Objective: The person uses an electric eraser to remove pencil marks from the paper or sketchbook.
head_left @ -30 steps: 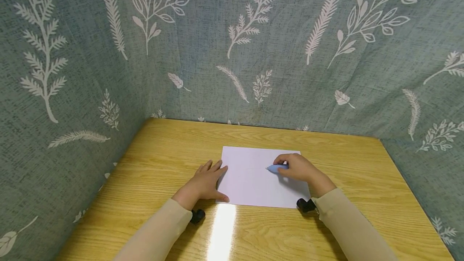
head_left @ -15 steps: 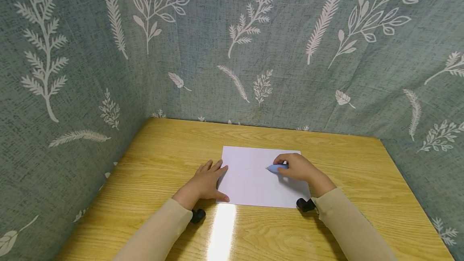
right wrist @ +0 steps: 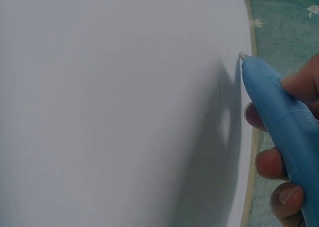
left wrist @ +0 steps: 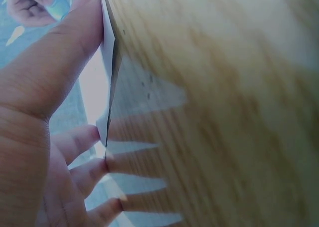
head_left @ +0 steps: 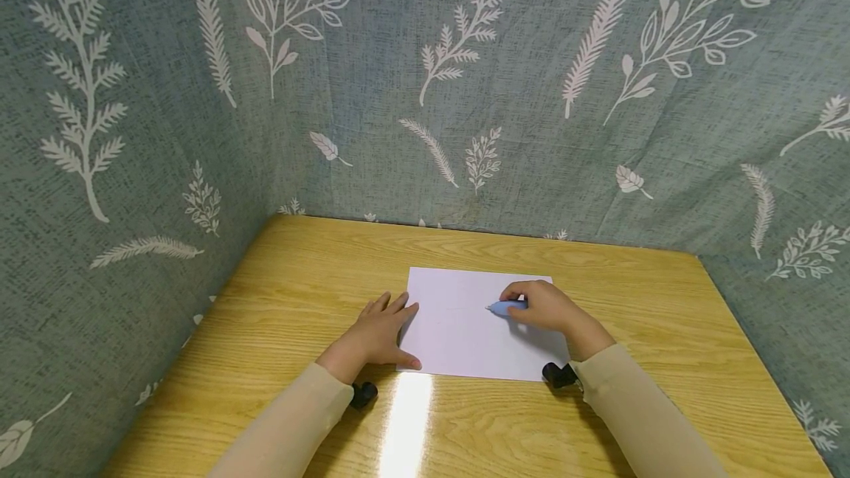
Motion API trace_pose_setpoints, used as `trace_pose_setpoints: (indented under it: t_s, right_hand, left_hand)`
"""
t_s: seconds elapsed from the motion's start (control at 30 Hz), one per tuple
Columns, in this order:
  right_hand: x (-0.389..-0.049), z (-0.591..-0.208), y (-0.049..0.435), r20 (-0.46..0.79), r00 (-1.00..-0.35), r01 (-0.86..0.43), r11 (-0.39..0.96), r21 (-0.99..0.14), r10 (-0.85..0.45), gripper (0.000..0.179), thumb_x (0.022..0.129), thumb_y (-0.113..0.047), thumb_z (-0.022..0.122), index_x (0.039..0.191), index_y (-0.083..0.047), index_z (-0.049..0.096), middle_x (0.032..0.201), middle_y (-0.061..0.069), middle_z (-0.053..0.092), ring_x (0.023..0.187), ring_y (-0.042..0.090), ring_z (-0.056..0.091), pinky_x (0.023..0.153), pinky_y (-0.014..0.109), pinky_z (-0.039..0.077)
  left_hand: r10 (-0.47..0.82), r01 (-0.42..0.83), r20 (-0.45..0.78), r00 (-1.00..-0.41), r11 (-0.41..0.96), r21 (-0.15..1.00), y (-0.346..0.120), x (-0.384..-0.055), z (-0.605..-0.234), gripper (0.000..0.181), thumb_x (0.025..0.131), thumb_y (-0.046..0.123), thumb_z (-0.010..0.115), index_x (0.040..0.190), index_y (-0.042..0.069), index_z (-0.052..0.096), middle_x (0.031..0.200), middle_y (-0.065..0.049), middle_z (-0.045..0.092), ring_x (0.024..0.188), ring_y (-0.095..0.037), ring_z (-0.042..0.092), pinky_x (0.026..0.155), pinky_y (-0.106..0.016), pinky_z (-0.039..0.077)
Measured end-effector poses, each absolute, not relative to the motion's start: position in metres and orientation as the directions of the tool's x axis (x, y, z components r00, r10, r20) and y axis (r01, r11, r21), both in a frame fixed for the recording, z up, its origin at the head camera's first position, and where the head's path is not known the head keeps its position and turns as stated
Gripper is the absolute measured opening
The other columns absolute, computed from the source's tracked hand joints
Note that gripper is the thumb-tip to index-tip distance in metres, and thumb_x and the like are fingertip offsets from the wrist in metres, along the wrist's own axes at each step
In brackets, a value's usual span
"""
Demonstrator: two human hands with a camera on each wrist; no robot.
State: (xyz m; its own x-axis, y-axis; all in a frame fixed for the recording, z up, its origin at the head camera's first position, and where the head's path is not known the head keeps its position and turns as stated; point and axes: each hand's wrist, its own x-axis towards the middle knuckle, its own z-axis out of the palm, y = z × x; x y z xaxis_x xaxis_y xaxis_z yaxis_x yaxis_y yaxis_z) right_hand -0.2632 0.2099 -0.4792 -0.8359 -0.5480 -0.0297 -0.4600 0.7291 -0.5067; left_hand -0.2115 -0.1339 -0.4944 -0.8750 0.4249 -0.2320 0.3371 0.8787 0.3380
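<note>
A white sheet of paper (head_left: 458, 345) lies on the wooden table in the head view, with a faint line left of centre. My right hand (head_left: 547, 306) grips a blue electric eraser (right wrist: 279, 112), thumb on one side and curled fingers on the other. Its small white tip points left and is right at the paper's surface. In the right wrist view a few short dark marks (right wrist: 220, 91) show on the sheet in the eraser's shadow. My left hand (head_left: 373, 338) is spread over the sheet's left edge, thumb and fingertips resting there. The left wrist view shows that edge slightly raised.
The wooden table (head_left: 319, 264) reaches back to a blue-green curtain (head_left: 372, 94) with white leaf prints, which also hangs at both sides. A bright light reflection lies on the table in front of the paper. Black wrist cameras sit under both sleeves.
The eraser's tip has shifted very slightly left over the paper. The left hand and the sheet keep their places.
</note>
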Motion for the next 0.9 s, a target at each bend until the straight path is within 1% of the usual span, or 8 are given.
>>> trace_pose_setpoints:
  t_s: [0.2, 0.47, 0.9]
  right_hand:
    - [-0.2636, -0.4784, 0.2093, -0.038, -0.838, -0.454, 0.733, -0.506, -0.545, 0.018, 0.093, -0.014, 0.069, 0.11, -0.015, 0.073, 0.1, -0.002, 0.069, 0.082, 0.011, 0.058, 0.073, 0.033, 0.048]
    - [-0.2645, -0.4805, 0.2099, -0.033, -0.836, -0.449, 0.716, -0.534, -0.548, 0.018, 0.094, -0.015, 0.068, 0.112, -0.014, 0.073, 0.102, -0.001, 0.069, 0.08, 0.011, 0.057, 0.07, 0.032, 0.047]
    - [-0.2642, -0.4788, 0.2094, -0.036, -0.835, -0.452, 0.721, -0.525, -0.549, 0.019, 0.093, -0.014, 0.069, 0.111, -0.014, 0.073, 0.101, -0.001, 0.069, 0.081, 0.012, 0.058, 0.072, 0.033, 0.048]
  left_hand:
    - [0.423, 0.333, -0.233, -0.876, 0.879, 0.341, -0.1337, -0.2112, -0.4941, 0.109, 0.069, 0.064, 0.082, 0.158, 0.019, 0.036, 0.166, -0.009, 0.019, 0.151, -0.043, 0.01, 0.12, -0.06, 0.01]
    - [0.427, 0.333, -0.231, -0.875, 0.874, 0.354, -0.134, -0.2098, -0.4932, 0.109, 0.07, 0.062, 0.082, 0.157, 0.018, 0.036, 0.166, -0.01, 0.02, 0.151, -0.043, 0.011, 0.12, -0.061, 0.011]
    - [0.42, 0.326, -0.234, -0.877, 0.877, 0.352, -0.134, -0.2097, -0.493, 0.109, 0.069, 0.062, 0.082, 0.158, 0.019, 0.036, 0.166, -0.009, 0.019, 0.151, -0.043, 0.01, 0.12, -0.06, 0.01]
